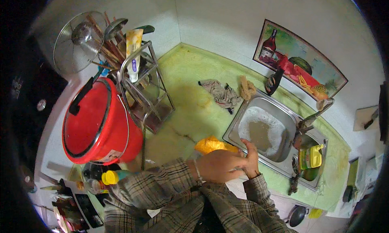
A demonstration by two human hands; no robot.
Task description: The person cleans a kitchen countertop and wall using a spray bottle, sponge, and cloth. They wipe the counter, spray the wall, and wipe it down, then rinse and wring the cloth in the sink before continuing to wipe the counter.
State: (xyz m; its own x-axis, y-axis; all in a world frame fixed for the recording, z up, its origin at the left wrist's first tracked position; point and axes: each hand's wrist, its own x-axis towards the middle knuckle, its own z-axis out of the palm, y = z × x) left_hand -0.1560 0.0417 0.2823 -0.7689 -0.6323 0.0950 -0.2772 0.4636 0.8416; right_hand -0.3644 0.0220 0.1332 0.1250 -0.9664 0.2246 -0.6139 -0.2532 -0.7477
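In the head view, my left hand (pixel 217 166), with a band at the wrist, lies across my right hand (pixel 251 158), and the two touch at the sink's front edge. The fingers of my left hand are blurred and partly hidden. The right hand's fingers are extended, with nothing seen in them. Just beyond the left hand is a crumpled orange-yellow item (pixel 209 144), perhaps a cloth or bag. The steel sink basin (pixel 288 120) beside them holds foamy, murky water (pixel 259 132). A grey patterned rag (pixel 220 94) and a tan scrubber (pixel 247 87) lie behind the basin.
A red bucket (pixel 127 138) and a metal utensil rack (pixel 155 103) stand at left on the green counter (pixel 185 72). The faucet (pixel 313 117) is right of the basin. A yellow bottle (pixel 316 156) sits at the smaller basin; a dark bottle (pixel 274 81) stands behind.
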